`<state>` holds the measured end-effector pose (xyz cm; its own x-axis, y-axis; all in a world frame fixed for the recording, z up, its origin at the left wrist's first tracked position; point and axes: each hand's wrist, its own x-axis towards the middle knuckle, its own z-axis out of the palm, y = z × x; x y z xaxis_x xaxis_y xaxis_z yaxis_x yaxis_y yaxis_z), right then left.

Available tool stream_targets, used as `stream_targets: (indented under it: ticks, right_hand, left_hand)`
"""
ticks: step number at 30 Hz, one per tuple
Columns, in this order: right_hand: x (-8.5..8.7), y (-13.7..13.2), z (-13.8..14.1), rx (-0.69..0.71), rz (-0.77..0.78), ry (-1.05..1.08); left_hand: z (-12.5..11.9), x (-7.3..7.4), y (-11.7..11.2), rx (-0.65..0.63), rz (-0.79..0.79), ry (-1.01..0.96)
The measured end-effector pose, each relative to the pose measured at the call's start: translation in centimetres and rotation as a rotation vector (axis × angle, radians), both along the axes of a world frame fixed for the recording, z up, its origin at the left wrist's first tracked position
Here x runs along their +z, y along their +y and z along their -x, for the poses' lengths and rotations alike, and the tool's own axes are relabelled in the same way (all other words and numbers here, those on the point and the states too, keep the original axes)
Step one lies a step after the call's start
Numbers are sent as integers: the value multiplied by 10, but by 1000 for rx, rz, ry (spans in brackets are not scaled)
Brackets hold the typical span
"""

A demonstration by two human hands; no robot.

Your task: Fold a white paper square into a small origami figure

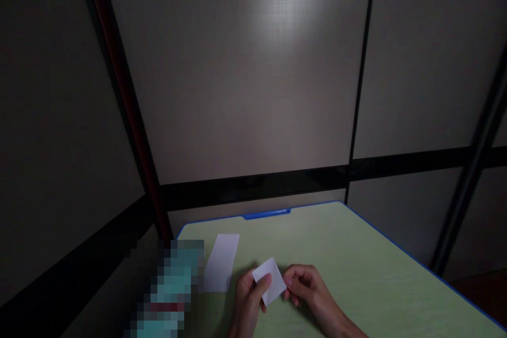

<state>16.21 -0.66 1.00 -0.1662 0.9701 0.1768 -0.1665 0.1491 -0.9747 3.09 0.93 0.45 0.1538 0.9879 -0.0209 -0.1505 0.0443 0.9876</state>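
A small white square of paper [274, 275] is held above the green table [332, 243], turned so one corner points up. My left hand [249, 296] grips it from the left, thumb flat across its face and fingers behind. At its right corner, my right hand [303, 284] has thumb and fingertips pinched together, touching or very near the paper's edge. Whether that corner lies between the fingertips is hard to see. Left of my hands, a longer white sheet of paper [222, 261] lies flat on the table.
The table has a blue rim with a blue handle-like piece [267, 214] at its far edge. A pixelated teal area [170, 285] covers the table's left side. Behind stand grey panels [253, 90] with black strips, close to the far edge.
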Motion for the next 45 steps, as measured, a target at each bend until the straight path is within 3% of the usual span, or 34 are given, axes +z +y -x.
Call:
stream_targets:
  ticks: [10, 18, 24, 36, 45]
  right_hand:
    - [-1, 4, 0, 57, -73, 99]
    - [2, 4, -4, -15, -125, -62]
    - [3, 5, -12, 16, -216, -151]
    - [6, 2, -17, 157, -228, -214]
    - [8, 4, -14, 88, -213, -123]
  left_hand:
    - [-4, 0, 2, -12, 18, -60]
    - [-4, 2, 0, 14, 1, 30]
    - [-6, -3, 0, 26, -11, 53]
    - [-6, -3, 1, -30, -73, 40]
    - [-6, 1, -3, -64, -89, 64]
